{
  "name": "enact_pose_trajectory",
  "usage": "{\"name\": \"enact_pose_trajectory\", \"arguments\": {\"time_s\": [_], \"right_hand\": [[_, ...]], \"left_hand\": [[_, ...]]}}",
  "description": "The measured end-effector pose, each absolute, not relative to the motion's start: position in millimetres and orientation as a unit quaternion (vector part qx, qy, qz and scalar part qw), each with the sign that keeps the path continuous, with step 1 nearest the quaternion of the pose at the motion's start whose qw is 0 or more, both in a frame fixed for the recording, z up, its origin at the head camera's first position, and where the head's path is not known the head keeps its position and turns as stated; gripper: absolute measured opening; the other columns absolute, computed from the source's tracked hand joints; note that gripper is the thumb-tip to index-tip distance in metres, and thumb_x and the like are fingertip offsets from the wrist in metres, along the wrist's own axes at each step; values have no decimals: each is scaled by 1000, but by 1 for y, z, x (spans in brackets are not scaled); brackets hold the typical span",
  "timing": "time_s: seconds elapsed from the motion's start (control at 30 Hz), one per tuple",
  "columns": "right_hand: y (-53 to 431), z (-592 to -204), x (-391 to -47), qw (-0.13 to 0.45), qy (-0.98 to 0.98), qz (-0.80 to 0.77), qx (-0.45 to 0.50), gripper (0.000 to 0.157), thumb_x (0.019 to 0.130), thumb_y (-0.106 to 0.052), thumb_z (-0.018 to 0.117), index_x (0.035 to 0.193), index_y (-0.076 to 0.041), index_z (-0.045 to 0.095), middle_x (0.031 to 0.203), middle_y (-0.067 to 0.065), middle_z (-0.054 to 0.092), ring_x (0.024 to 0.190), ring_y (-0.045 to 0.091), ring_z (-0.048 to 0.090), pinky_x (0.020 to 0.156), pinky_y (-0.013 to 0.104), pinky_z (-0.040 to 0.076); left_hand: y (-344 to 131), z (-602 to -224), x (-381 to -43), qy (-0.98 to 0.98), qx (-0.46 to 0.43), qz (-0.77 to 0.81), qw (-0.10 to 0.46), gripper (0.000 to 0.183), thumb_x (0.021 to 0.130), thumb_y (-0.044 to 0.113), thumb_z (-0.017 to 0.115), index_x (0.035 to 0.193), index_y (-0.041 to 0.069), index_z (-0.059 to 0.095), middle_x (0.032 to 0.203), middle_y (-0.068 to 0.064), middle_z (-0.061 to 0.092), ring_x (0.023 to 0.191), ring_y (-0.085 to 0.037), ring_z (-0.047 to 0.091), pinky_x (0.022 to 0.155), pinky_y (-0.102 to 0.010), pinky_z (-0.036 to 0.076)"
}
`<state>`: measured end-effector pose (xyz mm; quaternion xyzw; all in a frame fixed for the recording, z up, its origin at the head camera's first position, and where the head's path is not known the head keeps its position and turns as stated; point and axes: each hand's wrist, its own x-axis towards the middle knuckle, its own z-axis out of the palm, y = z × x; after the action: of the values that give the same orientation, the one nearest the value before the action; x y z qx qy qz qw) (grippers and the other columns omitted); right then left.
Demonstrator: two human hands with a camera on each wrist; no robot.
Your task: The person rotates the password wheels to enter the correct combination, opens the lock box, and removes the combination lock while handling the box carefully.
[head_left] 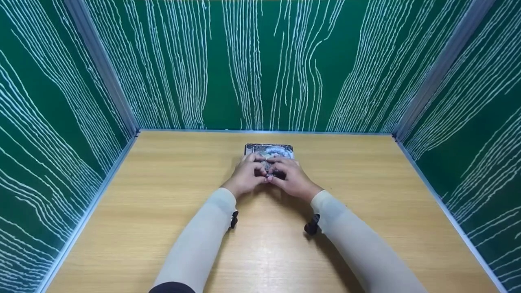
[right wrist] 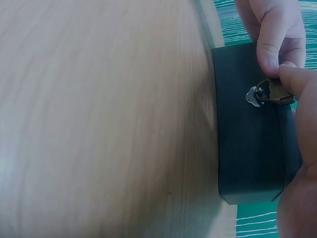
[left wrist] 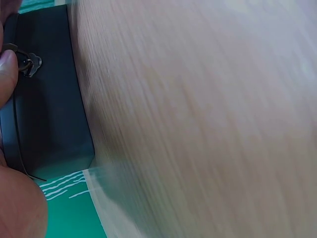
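A dark box (right wrist: 250, 148) with a picture printed on its lid (head_left: 281, 150) stands on the table in front of me. On its front face is a small silvery metal plate (right wrist: 252, 98), and a brass padlock (right wrist: 280, 90) hooks through the ring there. My left hand (head_left: 246, 175) lies over the left part of the lid, its thumb (left wrist: 7, 74) on the padlock. From the other side my right hand (head_left: 295, 178) reaches in and pinches the padlock, thumb tip close to the left one. The curled fingers partly hide the lid.
The wooden table (head_left: 264, 244) spreads around the box. Green panels (head_left: 220, 81) with white wavy lines rise at the back and both sides, joined by grey metal posts (head_left: 106, 73). A small black device (head_left: 311, 225) sits at the right cuff.
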<state>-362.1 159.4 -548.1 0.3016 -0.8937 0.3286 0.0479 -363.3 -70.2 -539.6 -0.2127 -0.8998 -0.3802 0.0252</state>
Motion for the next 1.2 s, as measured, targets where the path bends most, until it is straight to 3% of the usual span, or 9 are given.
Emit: {"name": "enact_pose_trajectory", "arguments": {"time_s": [0.2, 0.47, 1.2], "right_hand": [[159, -549, -363, 50, -892, 331, 305, 18, 108, -32, 79, 118, -18, 79, 168, 7, 61, 161, 42, 50, 134, 68, 28], [161, -548, -363, 41, -891, 343, 295, 22, 105, -26, 83, 121, -16, 72, 169, 9, 60, 162, 42, 50, 137, 65, 26], [162, -547, -361, 45, -883, 348, 312, 14, 105, -24, 81, 115, -16, 75, 169, 9, 61, 163, 44, 48, 137, 70, 25]], "left_hand": [[-70, -541, -364, -899, -217, -379, 33, 16, 94, 20, 94, 90, 11, 81, 160, -8, 62, 168, -39, 38, 142, -57, 26], [-70, -541, -363, -899, -208, -385, 25, 15, 93, 19, 94, 91, 12, 81, 162, -5, 61, 171, -38, 34, 144, -56, 22], [-70, -540, -363, -900, -210, -381, 24, 16, 94, 20, 94, 89, 13, 81, 161, -5, 62, 166, -37, 37, 141, -55, 26]]}}
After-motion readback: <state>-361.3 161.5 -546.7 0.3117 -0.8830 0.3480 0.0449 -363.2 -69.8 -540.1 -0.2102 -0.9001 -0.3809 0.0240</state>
